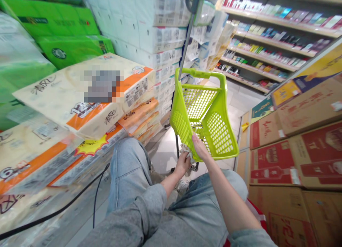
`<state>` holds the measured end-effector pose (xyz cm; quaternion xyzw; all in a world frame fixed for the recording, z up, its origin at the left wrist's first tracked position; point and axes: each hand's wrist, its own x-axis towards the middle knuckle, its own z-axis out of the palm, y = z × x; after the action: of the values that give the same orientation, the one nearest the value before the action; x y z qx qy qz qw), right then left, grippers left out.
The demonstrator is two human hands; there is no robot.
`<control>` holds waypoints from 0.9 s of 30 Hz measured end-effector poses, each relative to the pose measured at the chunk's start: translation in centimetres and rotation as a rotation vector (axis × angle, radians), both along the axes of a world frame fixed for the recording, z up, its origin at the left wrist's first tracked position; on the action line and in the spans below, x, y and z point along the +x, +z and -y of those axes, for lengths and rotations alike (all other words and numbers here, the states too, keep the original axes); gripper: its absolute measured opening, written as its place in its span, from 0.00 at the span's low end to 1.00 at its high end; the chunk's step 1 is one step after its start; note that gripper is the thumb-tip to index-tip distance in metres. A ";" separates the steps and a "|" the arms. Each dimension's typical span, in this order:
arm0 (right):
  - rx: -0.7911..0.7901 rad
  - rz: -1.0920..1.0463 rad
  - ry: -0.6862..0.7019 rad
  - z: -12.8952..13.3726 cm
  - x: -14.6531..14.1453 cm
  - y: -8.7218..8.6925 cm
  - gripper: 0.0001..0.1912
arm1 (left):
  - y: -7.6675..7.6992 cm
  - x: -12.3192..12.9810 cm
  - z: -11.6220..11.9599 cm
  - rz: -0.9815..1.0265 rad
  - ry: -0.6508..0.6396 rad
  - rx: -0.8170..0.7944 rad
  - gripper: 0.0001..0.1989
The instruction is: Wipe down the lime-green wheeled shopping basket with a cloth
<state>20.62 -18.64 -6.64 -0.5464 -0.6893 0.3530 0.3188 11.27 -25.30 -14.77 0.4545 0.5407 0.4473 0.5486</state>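
Note:
A lime-green plastic shopping basket with lattice walls sits tilted on a wheeled metal frame in front of my knees. Pressed against the outside of its near left wall is a crumpled whitish cloth, and my left hand is closed on it. My right hand grips the near rim of the basket, with the thumb side toward the inside. Some of its fingers are hidden behind the basket wall. No goods show inside the basket.
Tissue packs are piled at my left, with green packs behind. White packs stand stacked ahead. Cardboard cartons line my right. Shelves of small boxes rise at the far right. A black cable crosses the lower left.

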 end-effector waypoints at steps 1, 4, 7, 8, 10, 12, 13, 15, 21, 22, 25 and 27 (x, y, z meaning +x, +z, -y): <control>0.001 0.006 -0.002 0.1 0.1 0.0 0.33 | 0.0 0.1 -0.1 0.026 -0.018 -0.016 0.07; -0.002 -0.010 -0.009 0.3 0.5 0.0 0.33 | 0.0 0.1 -0.3 0.085 -0.068 -0.031 0.06; -0.042 -0.053 -0.009 0.8 0.8 0.2 0.35 | -0.1 -0.1 0.2 0.167 -0.069 -0.050 0.07; -0.066 -0.063 -0.003 1.0 0.9 0.3 0.36 | -0.2 -0.2 0.5 0.199 -0.052 -0.058 0.08; -0.108 -0.086 0.017 1.4 0.9 0.6 0.36 | -0.3 -0.4 0.8 0.257 0.004 -0.073 0.09; -0.124 -0.118 0.032 1.8 0.9 0.7 0.36 | -0.1 -0.6 0.8 0.290 0.093 -0.062 0.10; -0.121 -0.135 0.030 2.0 0.8 0.7 0.36 | 0.1 -0.6 0.6 0.296 0.134 -0.049 0.11; -0.104 -0.156 0.017 2.3 0.7 0.7 0.36 | 0.8 -0.7 0.0 0.280 0.186 -0.014 0.11; -0.034 -0.109 0.020 2.9 0.4 0.9 0.34 | 2.4 0.1 -0.4 0.115 0.188 0.169 0.09; -0.038 -0.105 0.026 3.0 0.5 0.9 0.34 | 2.5 0.2 -0.2 0.085 0.200 0.198 0.09; -0.050 -0.113 0.032 3.2 0.7 1.1 0.34 | 2.6 0.6 0.6 0.003 0.218 0.227 0.09; -0.050 -0.111 0.030 3.3 0.9 1.2 0.34 | 2.5 0.8 0.9 -0.006 0.220 0.210 0.09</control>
<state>21.53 -21.94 -5.49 -0.5234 -0.6698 0.4045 0.3374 12.04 -26.25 -12.28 0.4488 0.5391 0.5575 0.4441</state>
